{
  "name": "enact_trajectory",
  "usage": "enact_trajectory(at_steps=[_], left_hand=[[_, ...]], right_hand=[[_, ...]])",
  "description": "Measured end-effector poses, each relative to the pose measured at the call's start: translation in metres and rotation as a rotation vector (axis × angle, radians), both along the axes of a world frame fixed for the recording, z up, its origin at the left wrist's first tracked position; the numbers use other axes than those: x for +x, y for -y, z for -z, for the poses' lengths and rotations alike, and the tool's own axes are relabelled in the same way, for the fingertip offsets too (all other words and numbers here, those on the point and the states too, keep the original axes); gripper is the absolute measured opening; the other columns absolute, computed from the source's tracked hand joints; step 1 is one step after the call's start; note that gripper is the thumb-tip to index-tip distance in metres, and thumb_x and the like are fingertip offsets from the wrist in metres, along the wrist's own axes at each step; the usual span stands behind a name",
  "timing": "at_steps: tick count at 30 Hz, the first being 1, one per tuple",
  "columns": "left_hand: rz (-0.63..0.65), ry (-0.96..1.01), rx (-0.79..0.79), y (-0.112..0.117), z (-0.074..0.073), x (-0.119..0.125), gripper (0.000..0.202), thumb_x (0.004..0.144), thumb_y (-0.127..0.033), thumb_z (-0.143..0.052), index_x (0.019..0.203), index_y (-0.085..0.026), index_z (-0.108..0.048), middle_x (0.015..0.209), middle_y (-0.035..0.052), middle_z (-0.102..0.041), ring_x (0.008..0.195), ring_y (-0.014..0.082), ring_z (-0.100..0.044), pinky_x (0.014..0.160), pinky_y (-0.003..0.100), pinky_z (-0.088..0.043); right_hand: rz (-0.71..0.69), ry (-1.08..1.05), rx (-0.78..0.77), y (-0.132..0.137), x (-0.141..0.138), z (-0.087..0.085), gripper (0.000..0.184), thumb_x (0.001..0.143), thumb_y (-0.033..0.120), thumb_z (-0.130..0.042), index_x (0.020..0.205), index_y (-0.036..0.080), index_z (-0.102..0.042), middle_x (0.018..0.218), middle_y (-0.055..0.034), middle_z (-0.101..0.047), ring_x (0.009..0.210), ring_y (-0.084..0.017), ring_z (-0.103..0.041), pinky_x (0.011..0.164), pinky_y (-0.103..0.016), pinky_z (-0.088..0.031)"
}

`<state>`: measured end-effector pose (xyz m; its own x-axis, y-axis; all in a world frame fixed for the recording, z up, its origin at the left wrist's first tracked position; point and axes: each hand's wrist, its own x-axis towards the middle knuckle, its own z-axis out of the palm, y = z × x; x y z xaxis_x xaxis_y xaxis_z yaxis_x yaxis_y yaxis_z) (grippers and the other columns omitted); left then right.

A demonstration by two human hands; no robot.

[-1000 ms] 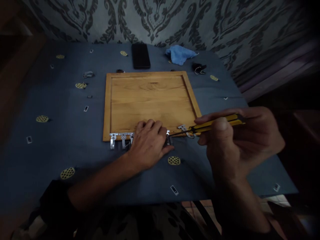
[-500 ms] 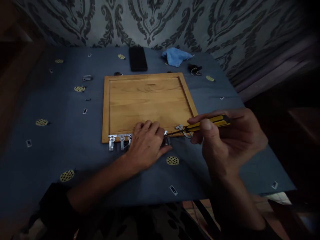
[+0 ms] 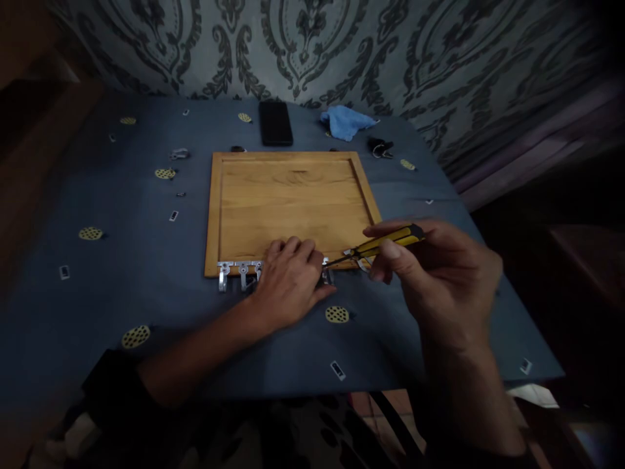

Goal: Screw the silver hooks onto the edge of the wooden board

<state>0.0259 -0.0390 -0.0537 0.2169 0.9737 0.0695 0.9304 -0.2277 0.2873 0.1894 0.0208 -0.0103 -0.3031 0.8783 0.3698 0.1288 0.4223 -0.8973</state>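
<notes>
A light wooden panel with a raised frame lies flat on the table. Metal hooks run in a row along its near edge, and my left hand covers the middle ones. My left hand is closed over that edge, fingers bent on the wood, thumb beside the right-hand hook. Between thumb and fingers, my right hand grips a yellow-and-black screwdriver. Its thin shaft points left, the tip at the right-hand hook. Another metal piece shows partly under the screwdriver.
A black phone, a blue cloth and a black object with a metal ring lie behind the panel. To the left are a loose metal hook and a small dark piece. A patterned wall rises beyond the table.
The view has shifted slightly. My right hand and the screwdriver handle have moved a little left, with the tip still at the right-hand hook. My left hand keeps its place on the panel edge.
</notes>
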Motion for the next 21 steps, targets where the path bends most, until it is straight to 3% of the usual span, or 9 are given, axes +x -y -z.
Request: enact_trajectory(at_steps=[4,9,12,17,21], left_hand=[[-0.004,0.001,-0.008,0.0,-0.001,0.0,0.045,0.093,-0.053,-0.062,0.112,-0.013,-0.065,0.114,0.0111,-0.065,0.113,0.0296,-0.055,0.095,0.042,-0.04],[-0.001,0.007,-0.028,0.0,-0.002,0.0,0.044,0.094,-0.052,-0.061,0.114,-0.012,-0.065,0.116,0.0119,-0.064,0.115,0.0306,-0.055,0.096,0.043,-0.04],[0.0,0.004,-0.023,0.0,-0.002,0.0,0.044,0.094,-0.051,-0.062,0.114,-0.012,-0.065,0.116,0.0116,-0.065,0.113,0.0302,-0.055,0.095,0.043,-0.04],[0.002,0.006,-0.003,0.001,0.0,-0.001,0.044,0.094,-0.053,-0.061,0.113,-0.013,-0.065,0.115,0.011,-0.065,0.112,0.0291,-0.055,0.094,0.042,-0.04],[0.001,0.008,0.008,0.001,0.002,-0.001,0.044,0.093,-0.053,-0.061,0.112,-0.013,-0.064,0.115,0.011,-0.064,0.111,0.0291,-0.055,0.094,0.042,-0.04]], right_hand=[[0.022,-0.116,-0.004,-0.005,-0.008,0.004,0.017,0.077,0.021,-0.084,0.075,0.021,-0.068,0.083,-0.0017,-0.079,0.04,-0.007,-0.055,0.035,-0.021,-0.045],[-0.052,0.002,-0.029,-0.004,-0.003,0.0,0.02,0.084,0.025,-0.078,0.103,0.024,-0.076,0.09,-0.0004,-0.078,0.05,-0.008,-0.064,0.047,-0.021,-0.055],[-0.064,0.092,-0.016,-0.001,0.003,0.0,0.016,0.084,0.028,-0.079,0.099,0.026,-0.078,0.091,-0.0002,-0.078,0.053,-0.009,-0.063,0.051,-0.024,-0.057],[0.136,0.086,0.177,0.006,-0.002,0.011,0.013,0.076,0.026,-0.085,0.082,0.027,-0.074,0.079,0.0029,-0.072,0.054,-0.012,-0.062,0.046,-0.027,-0.052],[0.332,-0.139,0.306,0.012,-0.011,0.012,0.011,0.084,0.033,-0.078,0.084,0.025,-0.07,0.077,0.0022,-0.069,0.047,-0.012,-0.057,0.043,-0.03,-0.046]])
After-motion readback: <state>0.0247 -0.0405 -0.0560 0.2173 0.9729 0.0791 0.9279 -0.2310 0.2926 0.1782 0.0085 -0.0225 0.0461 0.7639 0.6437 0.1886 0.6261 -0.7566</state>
